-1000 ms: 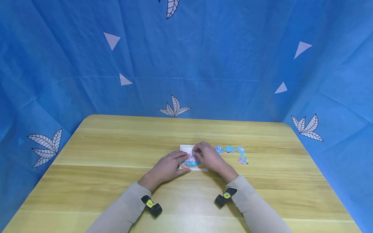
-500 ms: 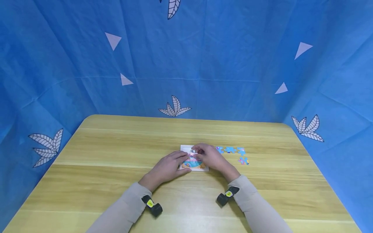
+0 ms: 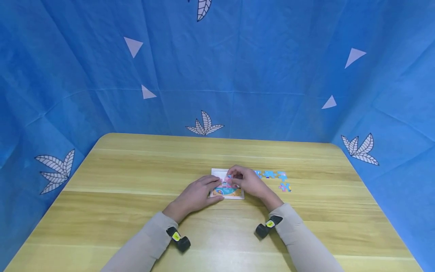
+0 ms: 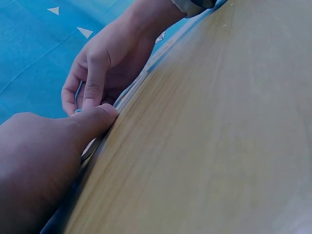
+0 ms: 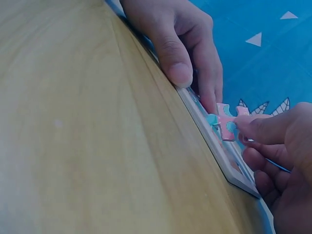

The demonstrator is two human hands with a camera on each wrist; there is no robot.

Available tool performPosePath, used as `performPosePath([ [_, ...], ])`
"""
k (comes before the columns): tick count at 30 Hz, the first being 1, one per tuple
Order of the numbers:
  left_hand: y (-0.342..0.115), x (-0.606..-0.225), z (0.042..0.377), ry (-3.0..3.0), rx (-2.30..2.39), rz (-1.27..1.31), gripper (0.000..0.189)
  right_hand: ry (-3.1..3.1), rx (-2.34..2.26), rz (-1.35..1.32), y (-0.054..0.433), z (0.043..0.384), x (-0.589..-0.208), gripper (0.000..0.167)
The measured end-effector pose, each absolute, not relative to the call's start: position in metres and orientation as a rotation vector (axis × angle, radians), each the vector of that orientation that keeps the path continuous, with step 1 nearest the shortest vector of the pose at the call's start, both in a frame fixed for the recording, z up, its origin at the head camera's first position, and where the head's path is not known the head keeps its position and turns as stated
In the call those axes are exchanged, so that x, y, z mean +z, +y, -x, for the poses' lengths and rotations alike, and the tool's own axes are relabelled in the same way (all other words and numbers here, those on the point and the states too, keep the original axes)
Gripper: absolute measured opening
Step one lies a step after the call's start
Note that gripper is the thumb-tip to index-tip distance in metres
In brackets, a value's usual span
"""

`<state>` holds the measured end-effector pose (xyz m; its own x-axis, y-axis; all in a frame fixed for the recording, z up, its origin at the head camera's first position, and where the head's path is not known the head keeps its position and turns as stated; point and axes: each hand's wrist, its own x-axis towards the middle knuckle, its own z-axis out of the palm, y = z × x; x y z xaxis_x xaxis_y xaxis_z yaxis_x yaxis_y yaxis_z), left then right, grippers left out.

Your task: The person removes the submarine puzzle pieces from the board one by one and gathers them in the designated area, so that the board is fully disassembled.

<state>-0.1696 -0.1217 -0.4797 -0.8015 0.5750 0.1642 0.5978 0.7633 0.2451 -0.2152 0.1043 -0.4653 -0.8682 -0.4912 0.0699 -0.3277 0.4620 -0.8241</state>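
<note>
Pink puzzle piece (image 5: 227,130), mid-frame, pinched by right hand (image 3: 252,184); left hand (image 3: 194,194) spread on tray (image 5: 218,148); piece may jam if lowered tilted.

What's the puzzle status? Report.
Right hand pinches piece over tray. Left hand on tray's left side, partly covering it. Loose pieces right of tray.

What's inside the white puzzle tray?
Teal and orange pieces line the near side of the puzzle tray; pink shows mid-tray, white beyond. The left hand covers part of its left side, the right hand its far-right part; whatever lies beneath is hidden.
</note>
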Motion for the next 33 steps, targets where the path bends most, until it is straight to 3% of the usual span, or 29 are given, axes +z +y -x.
performPosePath([
  [33,-0.123,-0.481,0.170,-2.893,-0.377,0.976,0.068,2.635,-1.361,0.609,0.144,0.205,-0.449,0.016],
])
